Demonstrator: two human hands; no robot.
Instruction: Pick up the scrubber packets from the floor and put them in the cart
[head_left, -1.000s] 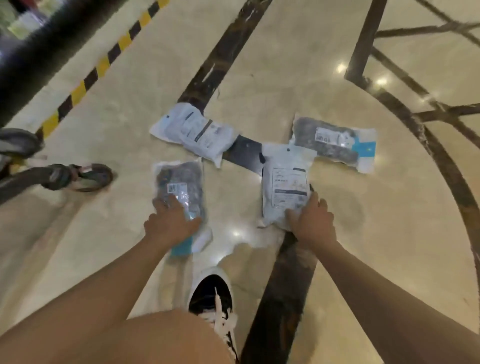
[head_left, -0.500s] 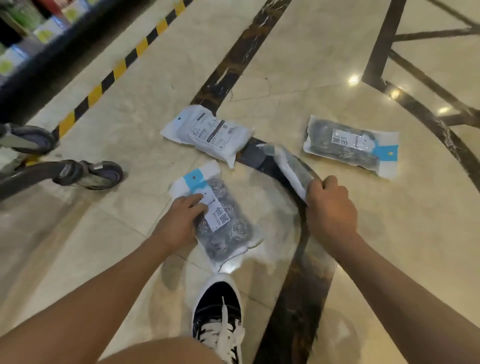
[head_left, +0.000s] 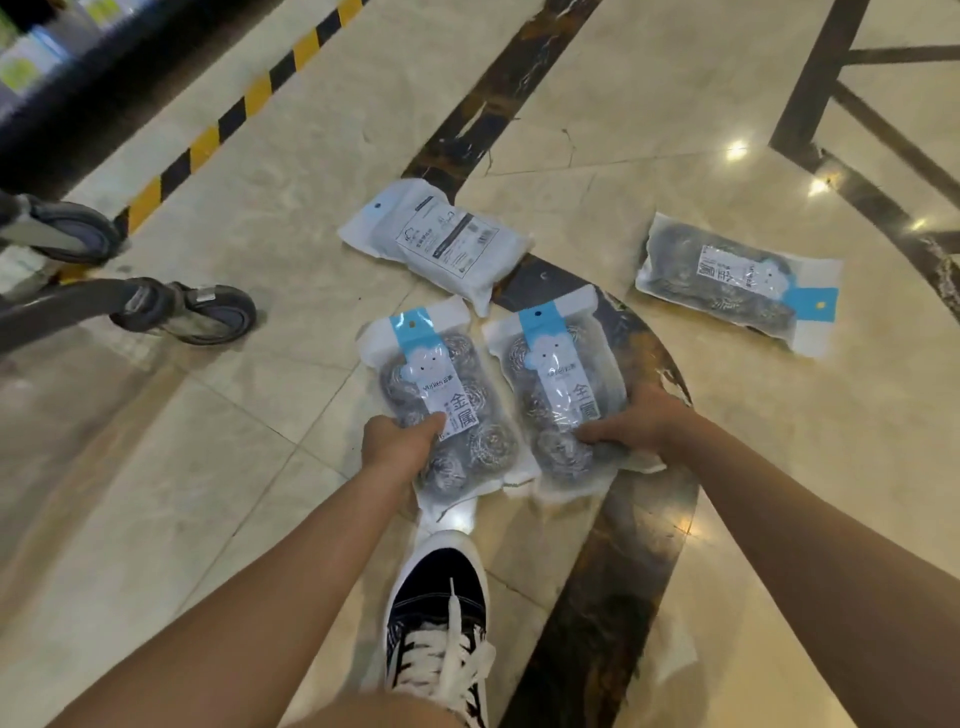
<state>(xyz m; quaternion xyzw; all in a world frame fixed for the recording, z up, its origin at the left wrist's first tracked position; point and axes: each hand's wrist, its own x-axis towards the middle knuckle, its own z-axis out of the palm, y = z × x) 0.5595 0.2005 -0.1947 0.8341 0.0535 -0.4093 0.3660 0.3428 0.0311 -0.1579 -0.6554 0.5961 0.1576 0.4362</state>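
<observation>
My left hand (head_left: 397, 441) grips a clear packet of steel scrubbers (head_left: 452, 400) with a blue header, lifted face up off the floor. Beside it my right hand (head_left: 641, 423) holds a second, matching scrubber packet (head_left: 558, 384) by its lower right edge. A white packet (head_left: 441, 241) lies back side up on the marble floor just beyond them. Farther right, another clear scrubber packet (head_left: 732, 280) lies flat on the floor. Only the cart's lower frame and wheels (head_left: 192, 309) show at the left edge.
My black-and-white sneaker (head_left: 441, 618) stands right below the held packets. A yellow-and-black striped line (head_left: 228, 117) runs along the floor at upper left beside dark shelving. Dark inlay bands cross the glossy marble.
Both packets came off the floor and turned face up in my hands. The right packet, edge-on half a second ago, now faces me next to the left one.
</observation>
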